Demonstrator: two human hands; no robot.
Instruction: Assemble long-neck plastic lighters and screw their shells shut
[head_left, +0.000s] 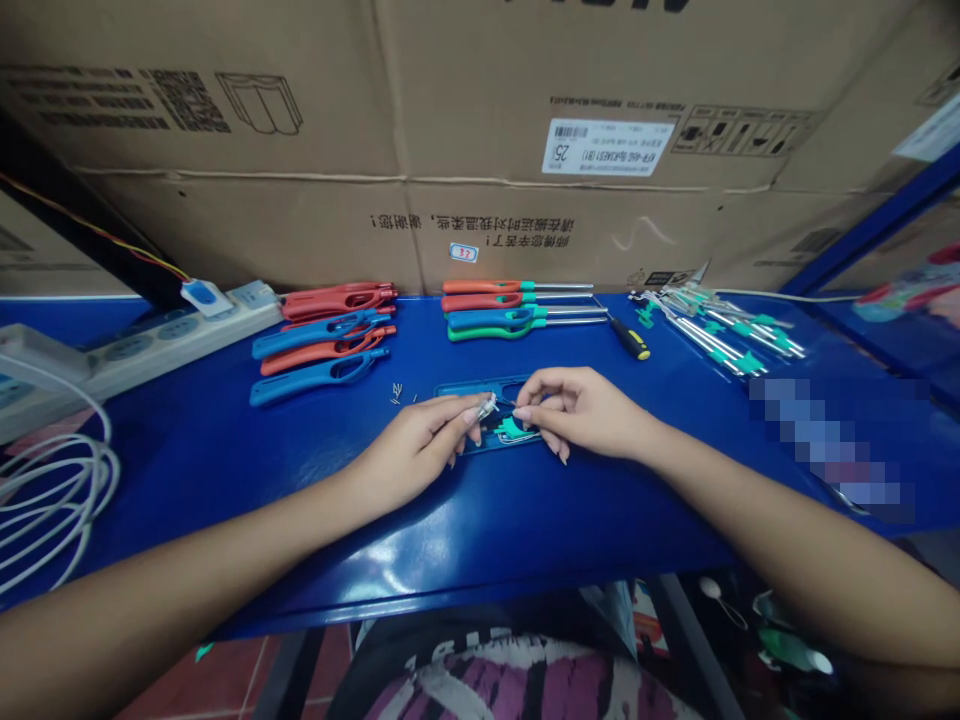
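Observation:
Near the middle of the blue table, my left hand (424, 440) pinches a small clear and metallic part (487, 407) between thumb and fingers. My right hand (574, 410) is just to its right, fingertips pressed together on something thin and dark, too small to name. Under both hands lies a blue plastic casing (469, 388), partly covered by the fingers. A green piece (514, 430) with thin wires rests in the casing between the hands. Several small screws (397, 392) lie left of the casing.
Red and blue lighter handles (322, 380) lie at the left, beside a power strip (180, 335). Behind the hands are lighters with metal tubes (495, 319). A screwdriver (630, 339) and metal rods with green parts (720, 345) lie right. Cardboard (480, 150) stands behind.

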